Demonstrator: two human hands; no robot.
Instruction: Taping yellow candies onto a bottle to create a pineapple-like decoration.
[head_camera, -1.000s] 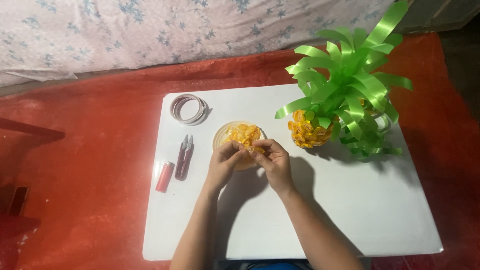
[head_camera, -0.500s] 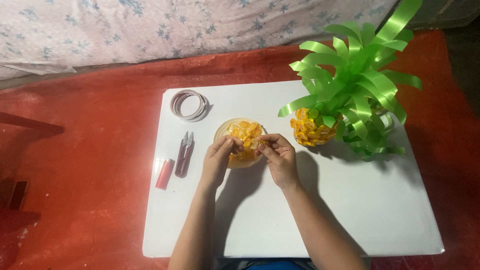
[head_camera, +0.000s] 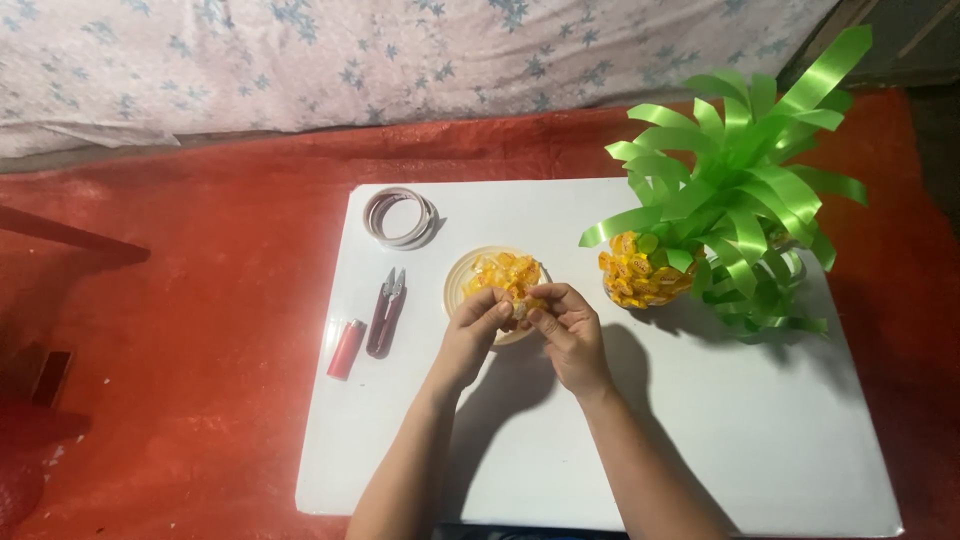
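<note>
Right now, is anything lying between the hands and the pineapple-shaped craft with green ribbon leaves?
No. Both hands pinch a small piece over the candy bowl; only bare white table separates them from the craft.

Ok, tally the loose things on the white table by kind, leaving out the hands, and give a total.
Roll of pale tape: 1
Dark red thread snips: 1
Small red lighter: 1
Round bowl of yellow wrapped sweets: 1
Pineapple-shaped craft of yellow sweets with green ribbon leaves: 1
Total: 5

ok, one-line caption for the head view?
Both hands, left and right, pinch a small yellow piece over a bowl of yellow pieces on a white table, beside a green-ribbon pineapple.
</note>
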